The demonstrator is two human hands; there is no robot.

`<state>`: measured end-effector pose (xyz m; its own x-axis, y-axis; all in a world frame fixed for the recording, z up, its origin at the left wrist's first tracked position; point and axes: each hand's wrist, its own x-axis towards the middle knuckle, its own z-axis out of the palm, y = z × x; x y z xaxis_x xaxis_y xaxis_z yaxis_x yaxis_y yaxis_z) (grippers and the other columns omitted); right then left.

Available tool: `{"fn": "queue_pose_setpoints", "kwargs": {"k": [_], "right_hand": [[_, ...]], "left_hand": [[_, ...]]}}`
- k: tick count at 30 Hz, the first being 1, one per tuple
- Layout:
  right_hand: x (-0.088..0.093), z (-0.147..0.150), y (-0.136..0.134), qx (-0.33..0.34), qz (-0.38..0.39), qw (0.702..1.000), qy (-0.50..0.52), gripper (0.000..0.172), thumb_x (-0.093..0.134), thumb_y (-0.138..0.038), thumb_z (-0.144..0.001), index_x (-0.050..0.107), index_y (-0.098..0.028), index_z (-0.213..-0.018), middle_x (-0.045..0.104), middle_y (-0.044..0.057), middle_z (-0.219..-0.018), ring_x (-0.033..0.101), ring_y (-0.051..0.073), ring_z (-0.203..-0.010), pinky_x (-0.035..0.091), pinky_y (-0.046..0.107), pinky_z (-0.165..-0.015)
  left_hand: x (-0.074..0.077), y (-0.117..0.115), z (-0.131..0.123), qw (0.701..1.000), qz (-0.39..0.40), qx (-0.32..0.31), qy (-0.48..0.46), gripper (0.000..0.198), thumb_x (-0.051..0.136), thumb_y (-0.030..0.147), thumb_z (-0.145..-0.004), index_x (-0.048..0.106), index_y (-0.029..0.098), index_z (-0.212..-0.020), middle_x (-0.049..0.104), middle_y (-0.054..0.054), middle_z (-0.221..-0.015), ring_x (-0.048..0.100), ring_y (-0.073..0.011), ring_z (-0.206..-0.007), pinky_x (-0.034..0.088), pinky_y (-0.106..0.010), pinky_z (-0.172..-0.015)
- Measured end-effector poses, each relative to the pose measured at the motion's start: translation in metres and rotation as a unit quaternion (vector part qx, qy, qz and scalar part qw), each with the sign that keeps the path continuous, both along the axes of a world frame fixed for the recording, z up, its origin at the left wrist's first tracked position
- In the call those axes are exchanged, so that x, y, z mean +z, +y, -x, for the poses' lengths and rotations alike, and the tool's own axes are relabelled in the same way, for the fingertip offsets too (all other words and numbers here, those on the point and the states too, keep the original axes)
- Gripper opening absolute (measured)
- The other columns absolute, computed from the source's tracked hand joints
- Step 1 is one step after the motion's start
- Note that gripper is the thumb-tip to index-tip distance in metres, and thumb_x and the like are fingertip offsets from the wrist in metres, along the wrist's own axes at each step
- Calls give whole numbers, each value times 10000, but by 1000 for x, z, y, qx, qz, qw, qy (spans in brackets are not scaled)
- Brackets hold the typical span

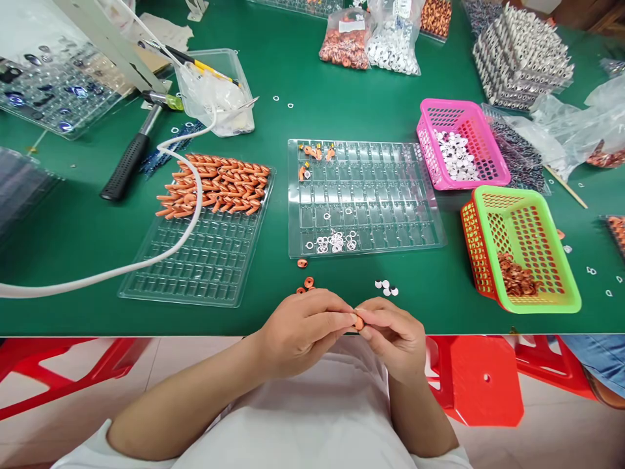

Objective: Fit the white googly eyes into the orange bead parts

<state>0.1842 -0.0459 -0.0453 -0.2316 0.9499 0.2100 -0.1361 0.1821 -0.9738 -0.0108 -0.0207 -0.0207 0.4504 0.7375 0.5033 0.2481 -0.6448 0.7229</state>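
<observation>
Green tabletop [342, 98] fills most of the view, with red plastic stools [483, 384] on the pale floor under its near edge. At the far right stands a big stack of white pieces [522, 55], and two clear bags [346, 39] of small parts lie at the far middle.

A clear tray [381, 189] with many small pockets lies in the middle. It holds a few orange bits in its far left corner and a cluster of white rings [334, 242] near its near edge. A second clear tray [195, 260] lies to the left, its far half covered by rows of orange pieces [219, 185]. A white hose [122, 267] curves across it.

On the right, a green basket [537, 306] sits tilted with brown rings inside. A pink basket [469, 184] just beyond it holds black-and-white beads. A hammer [129, 159] with a black grip lies at the far left.

At the near edge, in the middle, the left hand [300, 329] and the right hand [393, 335] meet fingertip to fingertip. Together they pinch one orange ring [359, 321] between thumbs and forefingers, with the other fingers curled in. The ring is held just above the edge of the tabletop.

A few loose orange rings [305, 284] lie just beyond the left hand, and three black-and-white beads [387, 286] lie just beyond the right hand.
</observation>
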Motion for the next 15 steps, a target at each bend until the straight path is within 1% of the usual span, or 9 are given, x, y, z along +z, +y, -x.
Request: {"fn": "queue_pose_setpoints", "kwargs": {"k": [4, 8, 15], "right_hand": [[0, 0, -1, 1, -1, 1000, -6, 416, 670, -89, -825, 667, -298, -1185, 715, 59, -966, 662, 188, -881, 587, 342, -719], [-1, 2, -2, -24, -5, 999, -25, 417, 671, -58, -814, 676, -290, -1161, 715, 53, -964, 666, 179, -857, 587, 329, -709], [0, 7, -4, -65, -65, 994, -65, 425, 636, -39, -822, 664, -279, -1173, 716, 58, -951, 684, 183, -841, 587, 326, -684]], "left_hand": [[-1, -1, -1, 1000, -7, 12, 1, 182, 534, 63, -897, 613, 172, -1020, 721, -74, -894, 695, -130, -795, 562, -231, -690], [-2, -3, -2, 999, -24, 22, 7, 179, 525, 64, -896, 613, 162, -1017, 717, -82, -887, 691, -138, -799, 569, -241, -691], [-5, -4, -3, 999, -36, 34, 9, 157, 553, 45, -869, 621, 143, -971, 717, -85, -865, 691, -143, -797, 565, -234, -681]]}}
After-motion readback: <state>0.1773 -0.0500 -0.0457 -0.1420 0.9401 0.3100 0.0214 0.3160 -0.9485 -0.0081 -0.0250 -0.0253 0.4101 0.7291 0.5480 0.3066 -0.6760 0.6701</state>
